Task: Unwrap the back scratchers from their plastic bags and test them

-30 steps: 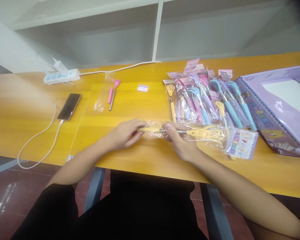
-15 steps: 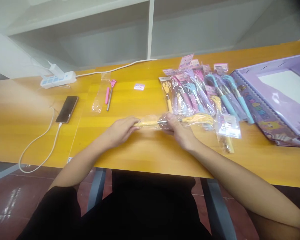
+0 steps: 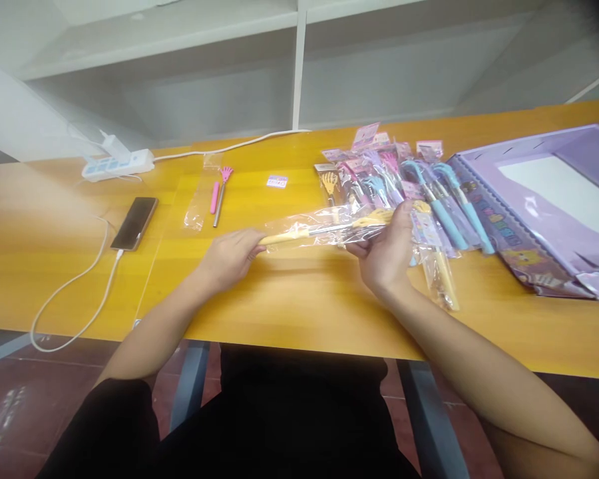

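A yellow back scratcher [image 3: 330, 227] in a clear plastic sleeve is held level above the table between both hands. My left hand [image 3: 233, 258] is closed on the end of its yellow handle. My right hand [image 3: 388, 256] grips it near the hand-shaped head, thumb on top, partly covering the head. Just beyond my right hand lies a pile of bagged back scratchers [image 3: 374, 179] in pink, purple, blue and yellow, with printed header cards. An unwrapped pink back scratcher [image 3: 221, 196] lies with its separate pink handle [image 3: 214, 197] beside an empty clear sleeve [image 3: 199, 199].
A purple display box [image 3: 524, 256] stands at the right. A small printed label [image 3: 277, 181] lies mid-table. On the left are a phone [image 3: 134, 223] on a white cable [image 3: 74, 342] and a white power strip [image 3: 118, 165]. Shelving [image 3: 299, 66] rises behind the table.
My right hand has shifted right along the back scratcher, from its metal shaft to its head. The head end has risen slightly, and the sleeve now shows more fully between the hands.
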Motion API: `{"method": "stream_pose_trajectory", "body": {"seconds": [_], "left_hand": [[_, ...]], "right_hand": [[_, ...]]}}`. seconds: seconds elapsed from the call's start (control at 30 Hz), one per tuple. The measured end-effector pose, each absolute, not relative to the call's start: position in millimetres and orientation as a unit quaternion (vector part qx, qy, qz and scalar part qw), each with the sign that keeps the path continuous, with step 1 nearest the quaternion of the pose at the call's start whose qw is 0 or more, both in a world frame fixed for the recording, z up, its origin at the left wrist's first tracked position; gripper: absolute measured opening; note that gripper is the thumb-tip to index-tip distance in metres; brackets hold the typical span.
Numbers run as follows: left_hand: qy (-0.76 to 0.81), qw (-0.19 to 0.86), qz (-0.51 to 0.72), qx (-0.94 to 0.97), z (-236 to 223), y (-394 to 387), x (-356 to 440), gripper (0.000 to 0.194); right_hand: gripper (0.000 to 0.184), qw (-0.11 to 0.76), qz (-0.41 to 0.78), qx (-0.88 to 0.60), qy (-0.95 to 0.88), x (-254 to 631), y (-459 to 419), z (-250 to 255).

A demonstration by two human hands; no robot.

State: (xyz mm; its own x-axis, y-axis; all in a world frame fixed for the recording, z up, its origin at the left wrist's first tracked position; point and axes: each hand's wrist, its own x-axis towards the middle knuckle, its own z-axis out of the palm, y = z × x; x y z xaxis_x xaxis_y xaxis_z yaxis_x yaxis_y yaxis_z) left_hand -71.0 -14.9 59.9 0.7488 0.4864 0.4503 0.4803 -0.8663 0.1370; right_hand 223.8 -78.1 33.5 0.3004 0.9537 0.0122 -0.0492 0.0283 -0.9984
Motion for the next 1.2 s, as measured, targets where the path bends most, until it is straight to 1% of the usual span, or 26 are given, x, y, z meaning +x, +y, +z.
{"method": "stream_pose_trajectory", "body": {"seconds": [0.13, 0.27, 0.37, 0.47, 0.53, 0.6, 0.67, 0.73, 0.8, 0.83, 0.9, 1.0, 1.13, 1.2], "left_hand": [[0.244, -0.059, 0.288, 0.924, 56.6, -13.7, -69.9, 0.03], [0.236, -0.086, 0.332, 0.909, 53.9, -9.3, -73.0, 0.022], [0.26, -0.064, 0.332, 0.904, 54.1, -5.5, -77.8, 0.024], [0.27, -0.031, 0.337, 0.901, 55.4, -4.5, -81.1, 0.025], [0.269, -0.007, 0.349, 0.898, 55.9, -6.3, -81.0, 0.025], [0.266, 0.017, 0.352, 0.897, 56.0, -9.7, -78.7, 0.025], [0.261, 0.039, 0.338, 0.904, 55.8, -13.6, -74.8, 0.026], [0.244, 0.049, 0.31, 0.917, 55.5, -17.6, -69.7, 0.025], [0.223, 0.045, 0.28, 0.933, 54.9, -21.5, -64.0, 0.022], [0.212, 0.038, 0.269, 0.939, 54.2, -23.6, -61.0, 0.021], [0.199, 0.024, 0.254, 0.946, 51.6, -28.1, -55.3, 0.021], [0.207, 0.022, 0.229, 0.951, 44.7, -35.6, -48.7, 0.027], [0.237, 0.015, 0.195, 0.952, 36.1, -42.9, -47.5, 0.037], [0.24, 0.007, 0.182, 0.954, 35.8, -43.7, -49.6, 0.04]], "right_hand": [[0.076, 0.642, 0.431, -0.524, -0.356, 221.6, -75.7, 43.8], [0.066, 0.646, 0.471, -0.477, -0.366, 219.6, -75.7, 57.5], [0.054, 0.65, 0.495, -0.457, -0.352, 229.2, -74.8, 67.3], [0.042, 0.71, 0.462, -0.44, -0.299, 241.1, -73.9, 76.4], [0.044, 0.749, 0.42, -0.434, -0.273, 241.7, -74.1, 78.7], [0.049, 0.753, 0.426, -0.428, -0.263, 233.3, -75.7, 75.3], [0.052, 0.707, 0.483, -0.431, -0.283, 218.7, -79.0, 66.2], [0.058, 0.627, 0.519, -0.467, -0.346, 203.9, -83.8, 55.0], [0.058, 0.555, 0.527, -0.5, -0.406, 193.6, -89.5, 46.1], [0.057, 0.532, 0.522, -0.51, -0.429, 190.7, -92.3, 43.4], [0.057, 0.514, 0.502, -0.517, -0.465, 188.0, -96.8, 41.6], [0.055, 0.485, 0.484, -0.506, -0.525, 187.1, -100.0, 44.3], [0.056, 0.452, 0.529, -0.472, -0.541, 184.0, -100.4, 49.0], [0.056, 0.438, 0.561, -0.457, -0.533, 182.6, -101.3, 50.3]]}}
